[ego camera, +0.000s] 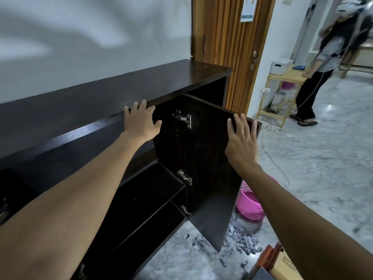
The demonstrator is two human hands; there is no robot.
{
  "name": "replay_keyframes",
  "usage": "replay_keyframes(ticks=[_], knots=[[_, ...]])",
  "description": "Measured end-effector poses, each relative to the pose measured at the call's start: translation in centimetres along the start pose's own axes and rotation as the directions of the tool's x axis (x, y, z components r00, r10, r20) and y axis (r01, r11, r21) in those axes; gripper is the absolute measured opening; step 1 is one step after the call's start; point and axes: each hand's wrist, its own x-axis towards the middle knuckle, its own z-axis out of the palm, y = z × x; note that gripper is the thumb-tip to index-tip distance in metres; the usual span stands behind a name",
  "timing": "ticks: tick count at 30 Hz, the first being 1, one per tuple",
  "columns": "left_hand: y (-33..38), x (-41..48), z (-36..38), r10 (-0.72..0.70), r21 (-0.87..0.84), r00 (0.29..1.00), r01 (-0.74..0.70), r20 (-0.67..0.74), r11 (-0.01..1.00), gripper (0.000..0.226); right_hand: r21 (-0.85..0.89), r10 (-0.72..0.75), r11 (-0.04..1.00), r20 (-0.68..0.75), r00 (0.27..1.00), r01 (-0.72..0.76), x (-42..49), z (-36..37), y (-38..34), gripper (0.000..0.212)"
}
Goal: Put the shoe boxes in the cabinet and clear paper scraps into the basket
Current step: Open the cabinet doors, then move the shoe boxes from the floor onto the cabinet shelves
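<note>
Cabinet (96, 110) dark brown, door (207, 158) open; left hand (141, 123) flat on top, right hand (241, 144) flat on door.

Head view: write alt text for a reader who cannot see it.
A person's left hand rests on the top edge of a dark cabinet while the right hand lies flat on its open door. Beyond the door, a pink basket and grey paper scraps are on the floor; shoe boxes show at bottom right.
</note>
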Motion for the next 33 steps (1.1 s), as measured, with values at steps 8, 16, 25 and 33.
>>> replay_keyframes(ticks=[8, 16, 25, 33], knots=[[7.8, -10.5, 5.4, 0.304, -0.651, 0.846, 0.064, 0.437, 0.756, 0.044, 0.491, 0.234, 0.817, 0.194, 0.953, -0.3, -15.3, -0.6, 1.8, 0.037], [18.5, -23.5, 14.7, 0.5, -0.734, 0.642, 0.15, 0.582, 0.662, 0.034, 0.48, 0.474, 0.617, 0.405, 0.781, -0.624, -32.0, 2.4, 7.9, 0.025], [27.5, -39.2, 41.5, 0.421, -0.622, 0.499, 0.354, 0.757, 0.698, 0.057, 0.141, 0.674, 0.325, 0.659, 0.334, -0.935, -53.6, 18.9, 15.2, 0.042], [29.0, -46.4, 63.1, 0.357, -0.558, 0.531, 0.284, 0.769, 0.78, 0.081, -0.129, 0.836, 0.234, 0.532, 0.132, -0.964, -67.3, 34.1, 19.4, 0.088]])
